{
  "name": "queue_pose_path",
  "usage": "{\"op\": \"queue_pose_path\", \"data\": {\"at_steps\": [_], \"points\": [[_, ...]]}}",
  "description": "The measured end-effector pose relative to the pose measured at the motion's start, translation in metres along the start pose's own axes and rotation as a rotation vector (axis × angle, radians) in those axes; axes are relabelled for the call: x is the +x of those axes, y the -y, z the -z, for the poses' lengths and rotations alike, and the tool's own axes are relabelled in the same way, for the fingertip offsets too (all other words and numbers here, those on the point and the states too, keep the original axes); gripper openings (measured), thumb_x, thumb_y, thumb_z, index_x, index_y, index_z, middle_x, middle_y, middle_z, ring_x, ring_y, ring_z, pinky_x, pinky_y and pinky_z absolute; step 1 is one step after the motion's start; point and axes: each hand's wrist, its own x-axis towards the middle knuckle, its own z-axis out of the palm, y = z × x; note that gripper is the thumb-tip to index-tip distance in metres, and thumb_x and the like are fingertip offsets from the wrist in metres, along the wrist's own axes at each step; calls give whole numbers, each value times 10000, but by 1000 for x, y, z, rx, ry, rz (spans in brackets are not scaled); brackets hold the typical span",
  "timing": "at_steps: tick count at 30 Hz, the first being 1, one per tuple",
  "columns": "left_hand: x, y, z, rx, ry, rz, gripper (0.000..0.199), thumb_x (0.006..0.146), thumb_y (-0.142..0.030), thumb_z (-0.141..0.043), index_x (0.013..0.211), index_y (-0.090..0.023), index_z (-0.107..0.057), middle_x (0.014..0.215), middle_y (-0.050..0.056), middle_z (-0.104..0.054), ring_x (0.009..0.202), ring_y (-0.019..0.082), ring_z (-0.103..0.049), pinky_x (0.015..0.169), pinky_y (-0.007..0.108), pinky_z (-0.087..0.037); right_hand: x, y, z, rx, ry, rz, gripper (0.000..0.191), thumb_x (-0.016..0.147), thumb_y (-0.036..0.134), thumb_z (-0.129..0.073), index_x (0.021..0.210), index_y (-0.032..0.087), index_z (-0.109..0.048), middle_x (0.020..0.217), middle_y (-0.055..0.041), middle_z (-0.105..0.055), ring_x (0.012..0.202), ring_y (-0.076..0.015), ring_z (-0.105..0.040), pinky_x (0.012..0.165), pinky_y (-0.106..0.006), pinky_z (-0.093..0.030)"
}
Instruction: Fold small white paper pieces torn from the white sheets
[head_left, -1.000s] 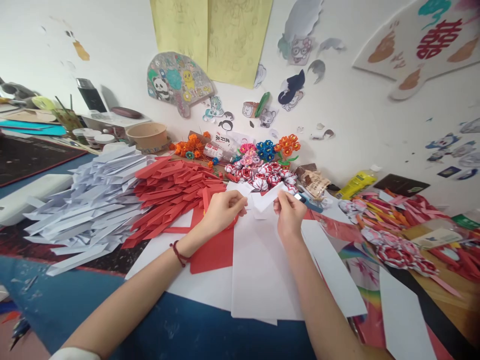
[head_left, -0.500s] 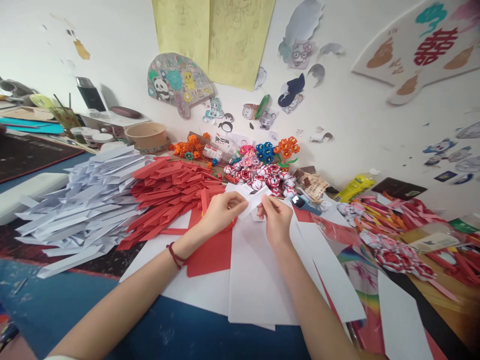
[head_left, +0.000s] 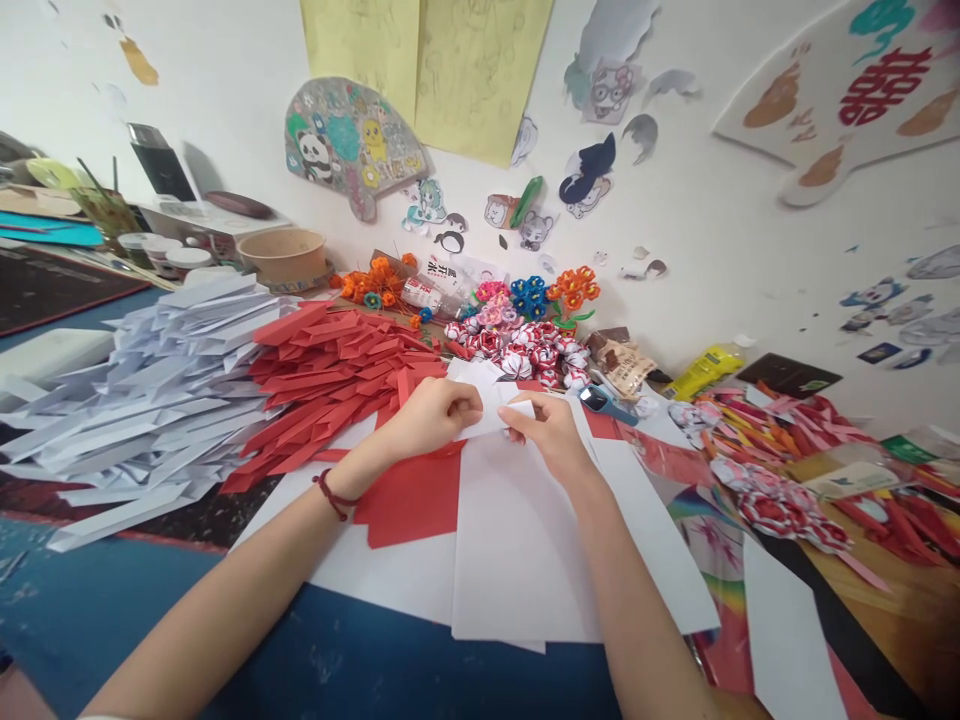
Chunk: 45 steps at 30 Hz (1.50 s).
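A small piece of white paper [head_left: 489, 414] is stretched between my two hands, above the middle of the table. My left hand [head_left: 429, 418], with a dark red cord bracelet at the wrist, pinches its left end with curled fingers. On the other side, my right hand [head_left: 553, 430] grips its right end between thumb and fingers, and a corner sticks up there. Beneath the hands lie white paper sheets [head_left: 525, 560] and a red sheet [head_left: 416, 500]. The paper's exact folds are too blurred to make out.
Piles of folded white strips [head_left: 180, 390] and folded red strips [head_left: 337, 380] lie to the left. Red-and-white paper flowers [head_left: 525, 350] stand behind the hands. At right are a yellow bottle [head_left: 705, 370] and loose coloured strips [head_left: 795, 430]. A wooden-coloured bowl [head_left: 281, 255] sits at the back left.
My left hand has shifted slightly left and my right hand has turned, its fingers now lying more across the white paper. The view has shifted a little.
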Motion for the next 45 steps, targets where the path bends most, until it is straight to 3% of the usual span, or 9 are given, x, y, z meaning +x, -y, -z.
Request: {"op": "queue_pose_path", "data": {"at_steps": [7,20,26,33,37,39,41,43,45], "points": [[-2,5,-1,85,49,-35,162,760,-175,-531,671,-154,-666,587,3,-605,549,101,-473,550,212,-313,-1,0,3,-216,139,25,245,764,394,-675,741,151,-687,666,-10,-631,518,-107,-545,500,-225,-448],[-4,-1,-9,105,78,-54,194,776,-183,-519,634,-153,-648,542,-14,-533,536,92,-407,526,209,-275,-4,4,-3,-209,262,-15,194,765,321,-636,774,142,-710,742,-30,-649,682,-146,-581,566,-229,-477],[-4,-3,-10,79,61,-67,177,754,-156,-514,653,-155,-660,543,-19,-537,534,90,-408,532,208,-287,-3,7,2,-258,220,58,110,718,209,-623,712,145,-713,707,-19,-659,679,-149,-581,647,-254,-474],[-2,-4,-6,154,44,-53,206,752,-125,-486,667,-159,-671,605,1,-617,565,102,-483,571,213,-318,-1,4,14,-295,181,44,99,714,207,-630,709,159,-716,699,-13,-653,651,-142,-568,602,-241,-448],[0,-1,-2,174,25,-61,209,743,-112,-477,668,-157,-666,605,8,-622,553,105,-488,570,215,-323,-1,2,34,-316,146,44,98,710,224,-642,696,156,-712,650,-11,-637,591,-137,-555,547,-241,-438],[1,2,3,196,1,-63,205,737,-106,-475,649,-156,-653,585,3,-604,537,101,-474,566,215,-318,-2,4,48,-369,81,55,93,704,219,-646,685,155,-711,654,-20,-656,588,-143,-570,556,-251,-446],[1,5,8,234,-59,-45,197,734,-110,-477,626,-153,-635,562,-2,-576,528,98,-458,560,214,-309,-5,10,56,-476,-106,93,57,660,198,-677,632,155,-701,612,-22,-656,570,-153,-580,554,-258,-444],[2,7,13,243,-135,-13,183,743,-128,-481,649,-150,-636,575,-1,-576,542,100,-466,561,209,-311,-9,20,49,-538,-263,126,70,669,213,-689,631,158,-706,550,-19,-633,546,-167,-578,536,-270,-442],[1,6,14,226,-174,13,181,758,-148,-477,698,-148,-648,606,4,-598,563,103,-488,570,205,-321,-16,30,25,-436,-182,187,83,706,249,-691,720,174,-724,678,-37,-683,629,-193,-617,588,-298,-481]]}}
